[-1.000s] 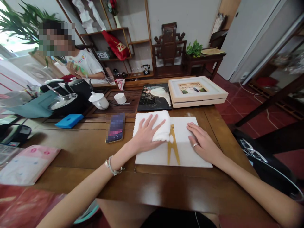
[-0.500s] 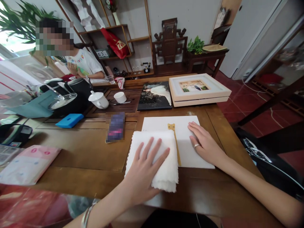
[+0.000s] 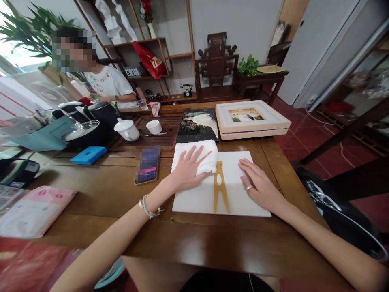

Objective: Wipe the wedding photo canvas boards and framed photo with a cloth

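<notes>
My left hand (image 3: 189,169) lies flat with spread fingers on a folded white cloth (image 3: 209,152), pressing it onto the upper left of a white board (image 3: 194,200). My right hand (image 3: 257,182), wearing a ring, rests open on the board's right side, fingers stretched out. Between the hands, a flat gold figure (image 3: 220,190) shows on the board, with two long legs and an oval gap; the cloth borders its top. Just beyond the cloth is a dark photo panel (image 3: 197,125) with a white dress on it, its near edge partly covered.
A pale framed photo box (image 3: 255,133) sits at the table's far right. Left of the board lie a phone (image 3: 148,164), a blue box (image 3: 89,155) and a pink-white packet (image 3: 36,211). A white lidded cup (image 3: 127,129) and small bowl (image 3: 154,127) stand behind. Another person (image 3: 114,83) sits across.
My left hand has slid the cloth away from me over the board, uncovering the gold figure's legs and the board's near left part. My right hand has stayed on the board.
</notes>
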Demonstrator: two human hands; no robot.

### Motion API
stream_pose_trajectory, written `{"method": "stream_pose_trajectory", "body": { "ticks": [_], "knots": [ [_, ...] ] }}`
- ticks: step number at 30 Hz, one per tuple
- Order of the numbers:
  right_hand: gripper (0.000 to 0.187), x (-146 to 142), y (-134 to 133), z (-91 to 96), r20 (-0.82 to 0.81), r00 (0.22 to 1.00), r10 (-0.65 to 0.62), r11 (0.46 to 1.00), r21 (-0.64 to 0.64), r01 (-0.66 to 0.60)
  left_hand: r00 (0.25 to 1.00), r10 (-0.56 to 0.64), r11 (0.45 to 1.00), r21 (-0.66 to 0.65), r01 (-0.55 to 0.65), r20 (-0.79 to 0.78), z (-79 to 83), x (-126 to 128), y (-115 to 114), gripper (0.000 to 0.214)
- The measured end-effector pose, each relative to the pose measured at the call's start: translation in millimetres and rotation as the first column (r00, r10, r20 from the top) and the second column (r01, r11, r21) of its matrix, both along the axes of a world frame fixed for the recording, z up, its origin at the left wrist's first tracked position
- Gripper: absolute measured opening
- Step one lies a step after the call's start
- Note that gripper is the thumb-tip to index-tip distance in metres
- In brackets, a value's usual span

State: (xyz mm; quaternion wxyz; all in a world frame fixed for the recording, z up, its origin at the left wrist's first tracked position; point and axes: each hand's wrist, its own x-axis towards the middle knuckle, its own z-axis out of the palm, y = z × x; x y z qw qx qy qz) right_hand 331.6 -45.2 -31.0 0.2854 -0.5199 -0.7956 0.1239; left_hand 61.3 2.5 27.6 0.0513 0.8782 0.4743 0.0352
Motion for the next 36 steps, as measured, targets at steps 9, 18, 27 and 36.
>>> {"method": "stream_pose_trajectory", "body": {
  "ticks": [9, 18, 27, 36],
  "knots": [
    [0.045, -2, 0, 1.9, 0.023, 1.000, 0.007, 1.000, -0.004, -0.007, 0.993, -0.080, 0.994, -0.076, 0.073, -0.090, 6.3, -3, -97, 0.091],
    [0.047, -1, -1, -0.4, 0.038, 0.999, 0.007, 1.000, 0.005, -0.007, 0.988, -0.114, 0.993, -0.013, 0.114, -0.108, -2.1, 10, -102, 0.108],
    [0.044, 1, 0, 0.0, 0.015, 1.000, 0.013, 1.000, 0.004, -0.013, 0.992, -0.040, 0.999, 0.032, 0.044, -0.120, -1.1, 28, -18, 0.088],
    [0.045, 2, 0, -0.8, 0.020, 1.000, 0.007, 1.000, -0.002, -0.007, 0.985, -0.090, 0.995, 0.026, 0.095, -0.144, 3.7, 30, -87, 0.093]
  ]
}}
